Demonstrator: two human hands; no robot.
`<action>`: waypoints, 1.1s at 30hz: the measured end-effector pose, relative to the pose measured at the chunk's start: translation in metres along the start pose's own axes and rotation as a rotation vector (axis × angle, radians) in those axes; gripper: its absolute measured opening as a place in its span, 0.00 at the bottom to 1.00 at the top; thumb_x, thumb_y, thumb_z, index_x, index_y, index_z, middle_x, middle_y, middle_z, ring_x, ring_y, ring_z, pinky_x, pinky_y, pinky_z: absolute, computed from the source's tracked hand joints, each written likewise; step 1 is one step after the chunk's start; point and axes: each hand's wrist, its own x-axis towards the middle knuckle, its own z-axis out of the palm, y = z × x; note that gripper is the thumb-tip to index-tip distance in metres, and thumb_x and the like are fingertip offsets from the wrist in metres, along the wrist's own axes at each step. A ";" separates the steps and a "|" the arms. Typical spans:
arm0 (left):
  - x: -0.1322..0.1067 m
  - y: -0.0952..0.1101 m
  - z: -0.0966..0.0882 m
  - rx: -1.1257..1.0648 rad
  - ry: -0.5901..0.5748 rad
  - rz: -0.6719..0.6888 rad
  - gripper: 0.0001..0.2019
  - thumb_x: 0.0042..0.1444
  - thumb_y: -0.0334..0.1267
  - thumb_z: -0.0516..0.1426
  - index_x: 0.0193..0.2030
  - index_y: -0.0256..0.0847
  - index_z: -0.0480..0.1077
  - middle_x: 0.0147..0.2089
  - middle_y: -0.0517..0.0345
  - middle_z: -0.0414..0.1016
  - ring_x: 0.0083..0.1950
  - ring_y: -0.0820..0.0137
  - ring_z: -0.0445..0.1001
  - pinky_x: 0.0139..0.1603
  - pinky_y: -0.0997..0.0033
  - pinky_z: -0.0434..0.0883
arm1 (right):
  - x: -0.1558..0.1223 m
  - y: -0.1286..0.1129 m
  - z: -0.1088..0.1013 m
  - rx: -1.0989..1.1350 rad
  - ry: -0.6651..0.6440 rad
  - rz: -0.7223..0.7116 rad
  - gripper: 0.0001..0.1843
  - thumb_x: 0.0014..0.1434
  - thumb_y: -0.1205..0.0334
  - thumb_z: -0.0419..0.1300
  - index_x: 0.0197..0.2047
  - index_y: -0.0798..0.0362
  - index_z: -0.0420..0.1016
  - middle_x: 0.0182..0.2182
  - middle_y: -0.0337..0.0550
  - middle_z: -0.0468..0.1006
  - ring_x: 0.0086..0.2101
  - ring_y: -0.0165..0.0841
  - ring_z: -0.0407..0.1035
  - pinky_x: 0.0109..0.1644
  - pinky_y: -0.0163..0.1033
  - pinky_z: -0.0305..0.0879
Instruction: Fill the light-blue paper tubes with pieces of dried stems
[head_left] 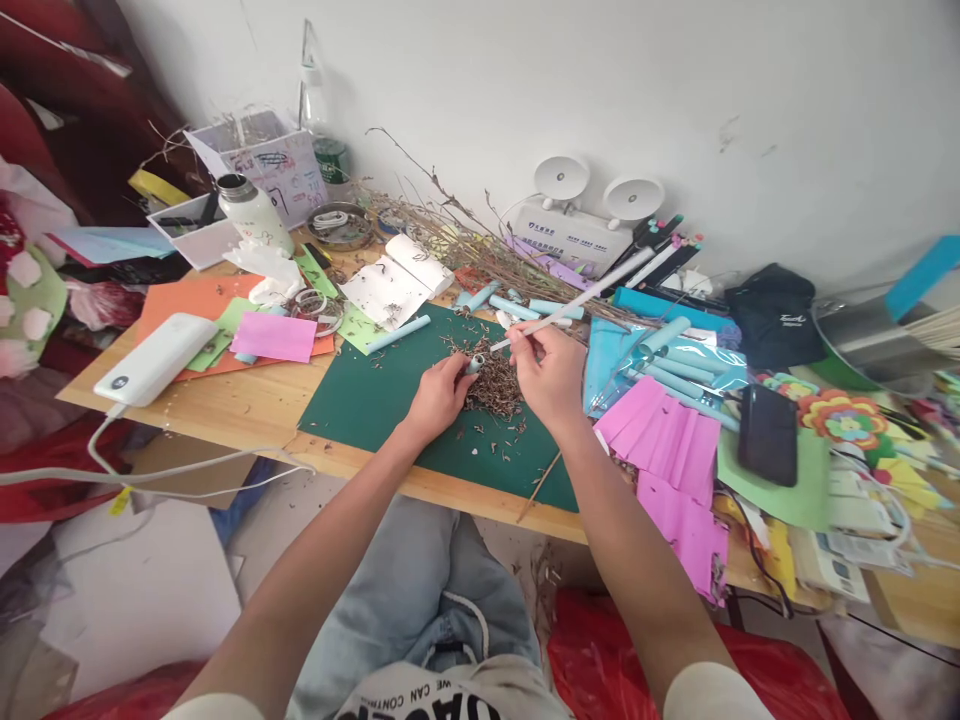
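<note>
Pinched in the fingers of my left hand (pixel 439 400) is a short light-blue paper tube (pixel 475 364), its open end facing right and up. My right hand (pixel 550 372) grips a long thin white stick (pixel 592 292), which slants up to the right past the hand. The stick's lower tip points at the tube's mouth, a little apart from it. Beneath both hands a heap of dry brown plant bits (pixel 495 390) lies on a green cutting mat (pixel 367 400). Another light-blue tube (pixel 399 334) rests at the mat's upper left edge.
A white power bank (pixel 155 360) and a pink sheet (pixel 274 337) lie to the left. Dry twigs (pixel 480 245) stretch behind the mat, before a white twin-lamp unit (pixel 574 235). Folded pink paper (pixel 664 450) and a black phone (pixel 768 436) are on the right.
</note>
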 end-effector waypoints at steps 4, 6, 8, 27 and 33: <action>0.000 -0.002 0.002 0.003 0.008 0.003 0.02 0.64 0.34 0.54 0.38 0.41 0.65 0.33 0.59 0.70 0.34 0.70 0.68 0.36 0.73 0.63 | -0.009 0.007 0.005 0.168 -0.035 0.081 0.16 0.65 0.50 0.56 0.38 0.52 0.78 0.26 0.42 0.78 0.26 0.35 0.73 0.34 0.40 0.70; -0.001 -0.002 0.002 0.004 0.010 0.000 0.03 0.64 0.34 0.54 0.37 0.42 0.65 0.33 0.59 0.70 0.34 0.70 0.68 0.36 0.73 0.63 | -0.013 0.009 0.008 0.224 -0.086 0.089 0.16 0.65 0.49 0.56 0.38 0.52 0.78 0.26 0.41 0.78 0.26 0.34 0.73 0.33 0.40 0.70; -0.001 -0.002 0.001 0.004 0.010 -0.004 0.04 0.64 0.34 0.54 0.36 0.41 0.64 0.33 0.59 0.71 0.34 0.70 0.68 0.36 0.72 0.63 | -0.016 0.010 0.009 0.221 -0.097 0.080 0.16 0.65 0.50 0.57 0.38 0.52 0.78 0.25 0.41 0.78 0.26 0.34 0.74 0.33 0.39 0.70; 0.000 0.000 0.000 0.000 -0.004 -0.015 0.02 0.63 0.34 0.54 0.37 0.42 0.65 0.33 0.59 0.70 0.34 0.70 0.67 0.36 0.72 0.64 | -0.012 0.002 -0.004 0.171 -0.016 0.059 0.17 0.66 0.48 0.55 0.36 0.51 0.76 0.24 0.40 0.75 0.25 0.33 0.71 0.31 0.38 0.67; -0.001 0.000 0.000 -0.003 -0.005 -0.014 0.03 0.63 0.34 0.54 0.37 0.42 0.65 0.34 0.58 0.71 0.35 0.69 0.68 0.37 0.71 0.64 | -0.023 0.005 0.001 0.273 -0.090 0.067 0.18 0.65 0.47 0.56 0.35 0.51 0.76 0.23 0.39 0.75 0.23 0.31 0.69 0.29 0.38 0.67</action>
